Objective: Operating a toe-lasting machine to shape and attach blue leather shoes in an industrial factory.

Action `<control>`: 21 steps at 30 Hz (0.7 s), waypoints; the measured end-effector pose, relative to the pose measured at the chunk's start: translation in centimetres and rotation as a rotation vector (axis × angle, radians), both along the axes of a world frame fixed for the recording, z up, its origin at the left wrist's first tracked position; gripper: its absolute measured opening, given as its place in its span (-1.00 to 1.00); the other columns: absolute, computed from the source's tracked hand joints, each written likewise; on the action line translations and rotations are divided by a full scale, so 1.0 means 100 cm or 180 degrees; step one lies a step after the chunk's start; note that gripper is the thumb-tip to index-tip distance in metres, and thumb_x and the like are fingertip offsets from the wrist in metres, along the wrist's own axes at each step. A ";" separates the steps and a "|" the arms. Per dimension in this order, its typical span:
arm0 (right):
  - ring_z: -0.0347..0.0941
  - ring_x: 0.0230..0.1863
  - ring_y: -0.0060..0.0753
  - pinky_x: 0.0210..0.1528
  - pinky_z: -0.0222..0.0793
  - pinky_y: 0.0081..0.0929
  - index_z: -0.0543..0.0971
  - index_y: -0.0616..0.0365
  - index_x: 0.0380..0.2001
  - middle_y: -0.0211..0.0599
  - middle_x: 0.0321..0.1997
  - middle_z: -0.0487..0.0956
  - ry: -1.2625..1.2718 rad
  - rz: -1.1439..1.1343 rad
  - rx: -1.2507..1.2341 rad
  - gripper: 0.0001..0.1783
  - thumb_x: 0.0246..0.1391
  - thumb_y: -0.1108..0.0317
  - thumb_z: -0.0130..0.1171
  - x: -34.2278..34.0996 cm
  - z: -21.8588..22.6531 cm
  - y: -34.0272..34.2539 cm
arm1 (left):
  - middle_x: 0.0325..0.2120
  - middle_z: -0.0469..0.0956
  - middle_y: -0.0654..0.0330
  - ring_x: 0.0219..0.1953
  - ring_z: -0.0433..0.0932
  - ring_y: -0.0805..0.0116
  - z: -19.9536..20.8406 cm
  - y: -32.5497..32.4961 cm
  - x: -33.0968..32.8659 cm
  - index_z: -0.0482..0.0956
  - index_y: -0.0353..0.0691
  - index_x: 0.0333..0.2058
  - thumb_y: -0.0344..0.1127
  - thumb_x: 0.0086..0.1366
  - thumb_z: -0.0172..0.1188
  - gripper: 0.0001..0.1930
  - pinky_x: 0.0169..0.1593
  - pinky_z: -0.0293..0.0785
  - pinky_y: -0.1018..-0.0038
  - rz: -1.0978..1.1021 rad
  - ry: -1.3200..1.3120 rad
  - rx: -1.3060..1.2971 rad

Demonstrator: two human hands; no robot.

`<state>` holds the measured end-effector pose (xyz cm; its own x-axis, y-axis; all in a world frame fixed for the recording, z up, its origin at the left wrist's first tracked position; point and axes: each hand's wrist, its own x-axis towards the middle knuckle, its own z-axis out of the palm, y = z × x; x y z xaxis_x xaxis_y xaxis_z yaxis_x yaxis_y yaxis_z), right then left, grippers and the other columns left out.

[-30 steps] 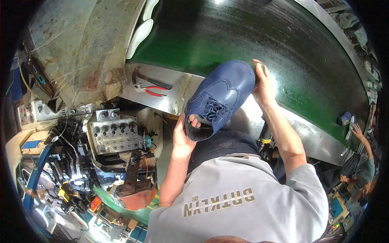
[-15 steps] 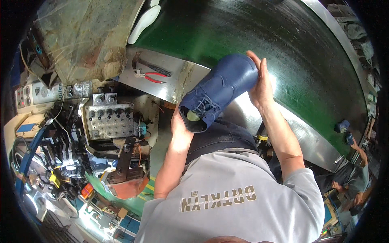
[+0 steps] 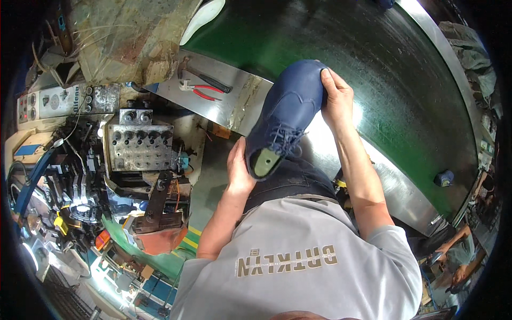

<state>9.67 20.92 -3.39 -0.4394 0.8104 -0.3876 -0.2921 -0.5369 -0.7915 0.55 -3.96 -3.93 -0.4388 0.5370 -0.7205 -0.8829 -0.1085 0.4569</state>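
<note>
Between my two hands is a dark blue lace-up shoe (image 3: 290,104), its toe away from me and its heel close to my waist. A green shoe last (image 3: 264,161) shows in its opening, with dark blue laces tied above. My left hand (image 3: 240,166) is closed on the heel end from the left; part of its fingers is behind the shoe. My right hand (image 3: 337,100) grips the right side of the toe, thumb and fingers on the edge. The underside of the shoe is hidden.
Left of the shoe, a hammer (image 3: 208,77) and red-handled pincers (image 3: 200,90) lie on a metal ledge (image 3: 226,106). Beyond is a green belt (image 3: 250,37) bearing a white sole-shaped piece (image 3: 204,20) and another blue shoe (image 3: 444,178). A machine control box (image 3: 141,146) stands left; a co-worker (image 3: 461,250) is right.
The shoe has turned in my hands, its toe swinging left and away, and its opening now shows more of the green last. My right hand has shifted slightly left along with the toe.
</note>
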 end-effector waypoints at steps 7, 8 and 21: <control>0.56 -0.18 -0.47 -0.04 0.48 -0.45 0.60 0.30 -0.06 -0.20 -0.14 0.65 0.0011 0.1227 -0.0374 -0.66 0.16 0.32 0.25 -0.021 0.018 -0.019 | -0.14 0.57 0.19 -0.08 0.53 0.42 0.031 -0.024 -0.023 0.48 -0.30 -0.05 -0.06 0.43 0.03 -0.62 0.07 0.42 0.45 -0.1315 0.0287 0.0280; 0.55 -0.19 -0.48 -0.05 0.49 -0.45 0.60 0.29 -0.06 -0.21 -0.14 0.65 0.0056 0.1402 -0.0428 -0.66 0.15 0.31 0.26 -0.027 0.021 -0.021 | -0.16 0.58 0.20 -0.10 0.53 0.42 0.037 -0.024 -0.028 0.49 -0.30 -0.05 -0.06 0.43 0.04 -0.62 0.05 0.42 0.46 -0.1301 0.0350 0.0310; 0.48 -0.32 -0.65 -0.21 0.43 -0.61 0.60 0.19 -0.21 -0.48 -0.32 0.60 0.0351 0.2192 -0.0704 -0.78 0.24 0.25 0.16 -0.162 0.078 -0.186 | -0.58 0.16 0.46 -0.51 0.08 0.65 0.069 -0.139 -0.054 0.27 -0.23 -0.54 -0.26 0.51 -0.09 -0.63 -0.46 0.09 0.62 0.0586 0.2780 -0.1141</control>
